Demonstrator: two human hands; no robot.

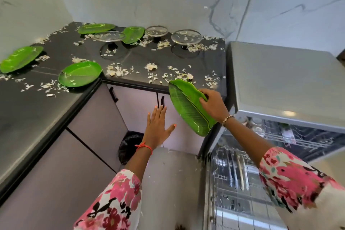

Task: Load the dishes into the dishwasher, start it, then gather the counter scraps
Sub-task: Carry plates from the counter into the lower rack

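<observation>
The floral sleeves [112, 201] fill the bottom of the view. From the one on the right, a bare forearm runs up to the right hand [212, 103]. That hand pinches the long edge of a leaf-shaped green plate [188, 106], with the fingers curled over the rim onto the ribbed face and the thumb hidden behind. The plate hangs tilted in the air, its lower tip pointing down past the wrist.

It looks like thin moulded plastic or melamine. I judge it light and stiff, unlikely to flex, and glossy enough to slide if wet. A rim pinch partway along the long side, as here, should carry it one-handed.

Left of the grip, the left hand [158, 127] is spread flat and holds nothing, in front of a cabinet door [138, 106]. Below and to the right of the grip, the dishwasher [280, 80] stands open with its lower rack [233, 173] pulled out. The plate would probably sit best on edge between the wires.

Just above the knuckles is the black counter [134, 58], strewn with white scraps [115, 71]. Farther left of the grip lies a round green plate [80, 76], and there are more leaf plates [20, 59] beyond it. Behind the grip, towards the wall, stand three glass stands [186, 36] on dark stems. These look fragile and top-heavy, so they are best taken by the stem with support under the dish.

A black-lined bin [130, 145] sits below the left hand.
</observation>
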